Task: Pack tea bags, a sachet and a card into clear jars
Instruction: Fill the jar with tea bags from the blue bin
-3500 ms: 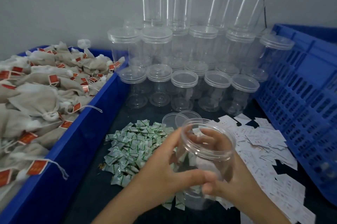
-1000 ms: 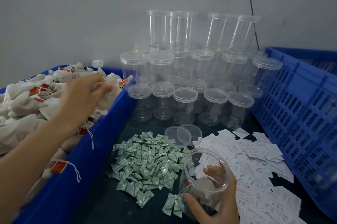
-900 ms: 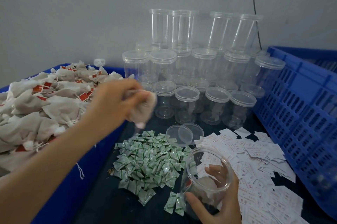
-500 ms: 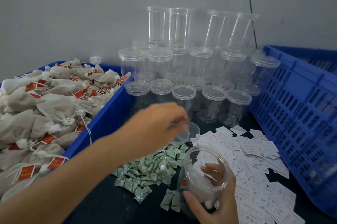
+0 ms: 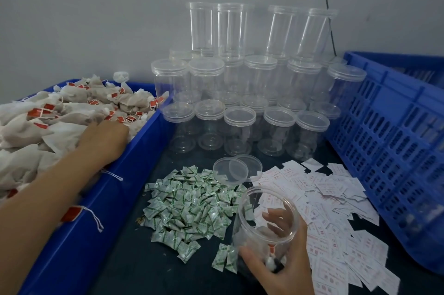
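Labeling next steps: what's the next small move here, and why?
Probably grip one of the tea bags and carry it to the open jar: the left hand rests on them in the blue bin, and the right hand holds that jar tilted, mostly empty.

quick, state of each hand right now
Left hand: among the tea bags, grip cannot be told.
Right hand: holding the open jar.

At nine o'clock we see a solid blue bin (image 5: 79, 258); at three o'clock a blue slotted crate (image 5: 389, 140) stands on the dark tabletop (image 5: 134, 258); toward twelve rises a grey wall (image 5: 96, 18); a thin black cable (image 5: 325, 1) runs down it at one o'clock.
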`<state>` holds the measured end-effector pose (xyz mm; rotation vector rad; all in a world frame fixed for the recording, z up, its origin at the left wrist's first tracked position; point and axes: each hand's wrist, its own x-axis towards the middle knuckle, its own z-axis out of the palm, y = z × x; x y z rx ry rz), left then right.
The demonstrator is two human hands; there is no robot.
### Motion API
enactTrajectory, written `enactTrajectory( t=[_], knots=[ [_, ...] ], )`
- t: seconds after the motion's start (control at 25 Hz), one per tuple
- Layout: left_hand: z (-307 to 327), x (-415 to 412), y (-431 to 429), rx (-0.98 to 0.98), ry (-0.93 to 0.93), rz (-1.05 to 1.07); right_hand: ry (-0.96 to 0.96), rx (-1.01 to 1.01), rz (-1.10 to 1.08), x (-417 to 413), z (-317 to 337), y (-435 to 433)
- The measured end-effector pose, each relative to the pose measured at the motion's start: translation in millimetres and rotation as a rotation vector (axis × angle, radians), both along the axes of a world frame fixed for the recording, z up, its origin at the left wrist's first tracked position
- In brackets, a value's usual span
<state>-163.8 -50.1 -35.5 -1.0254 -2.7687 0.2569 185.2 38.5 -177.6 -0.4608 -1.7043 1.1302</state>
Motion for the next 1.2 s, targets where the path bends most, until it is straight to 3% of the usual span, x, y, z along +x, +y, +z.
enactTrajectory(
  t=[0.16,0.28,0.4,0.56,0.8,1.0,1.12,1.2],
  knots=[
    [0.3,-1.6,1.6,-0.108,0.128,-0.028,-0.017,0.007,-0.008,0.4,0.9,0.3],
    [-0.9,-0.2,0.6,-0.051,0.166,-0.022,-0.013,0.01,-0.004,0.7,2.7,0.3],
    [-2.0,2.3,-1.7,0.076,0.189,-0.027,-0.008,0.016,0.002,1.1,2.7,1.0],
    [4.5,2.7,-1.5,0.416,0.092,0.016,-0.002,-0.015,0.008,0.6,5.3,-0.8],
    [-0.1,0.2,-1.9,0.088,-0.001,0.052,-0.003,-0.046,0.009,1.5,6.4,-2.0],
    [1.9,0.0,-2.8,0.372,-0.15,0.076,-0.01,0.004,0.004,1.8,0.3,1.1],
    [5.9,6.0,-7.8,0.776,-0.209,0.007,-0.004,0.021,0.011,1.5,-1.0,2.5],
    [14.1,9.4,-11.2,1.002,-0.136,-0.08,-0.004,0.016,0.013,1.5,-1.7,2.9]
  ],
)
